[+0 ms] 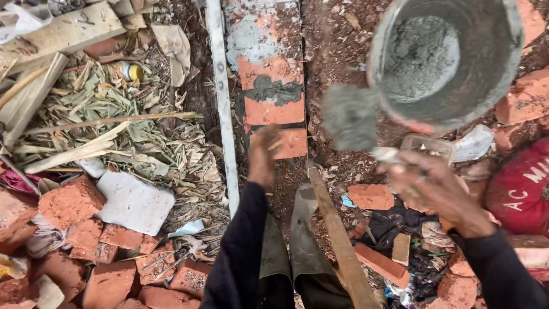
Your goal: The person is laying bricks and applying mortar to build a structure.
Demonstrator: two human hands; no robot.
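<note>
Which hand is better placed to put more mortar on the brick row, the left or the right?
Probably the right. The right hand holds the trowel, whose blade is beside the mortar bucket. The left hand rests on the nearest brick and holds no tool.

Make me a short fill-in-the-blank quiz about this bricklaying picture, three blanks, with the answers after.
1. The left hand rests on an orange ____ at the near end of the row.
2. The right hand holds a trowel loaded with grey ____.
3. Beside the trowel stands a round bucket whose inside is coated in the colour ____.

Missing words: brick; mortar; grey
</note>
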